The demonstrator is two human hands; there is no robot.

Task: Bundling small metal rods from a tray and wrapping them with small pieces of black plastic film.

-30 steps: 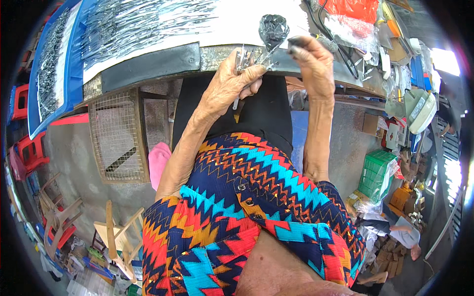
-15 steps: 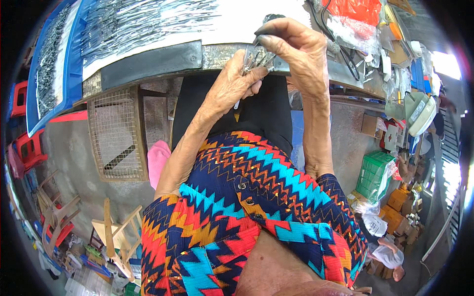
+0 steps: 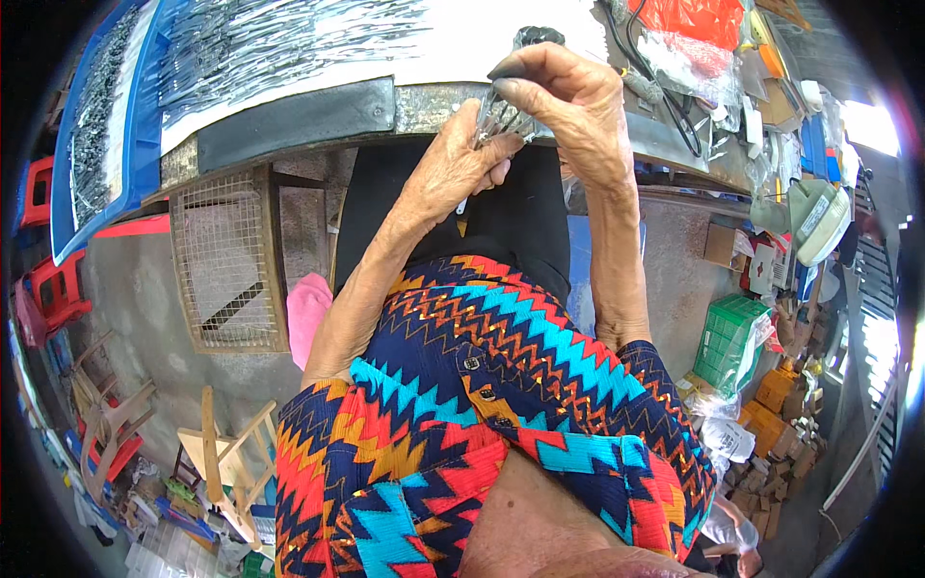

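Note:
Over the near edge of the workbench, my left hand [image 3: 461,156] is closed round a bunch of thin shiny metal pieces [image 3: 499,123], which fan out beyond the thumb. Their exact kind is too small to tell. My right hand [image 3: 583,111] is just to the right of them, thumb and forefinger pinched together with darkened tips above the bunch. What that pinch holds, if anything, I cannot make out. A small dark clump [image 3: 538,37] lies behind the right fingers on the white sheet [image 3: 467,48].
Many thin dark strips [image 3: 289,48] cover the sheet's left side, beside a blue tray [image 3: 143,116] of small dark bits. Black cables [image 3: 674,106] and plastic bags [image 3: 689,43] lie at right. A wire-mesh frame [image 3: 229,270] stands below the bench; a person [image 3: 732,530] is at lower right.
My right hand has shifted slightly left and down, its fingertips nearer the metal pieces. My left hand stays almost still. The person at lower right has moved lower in view.

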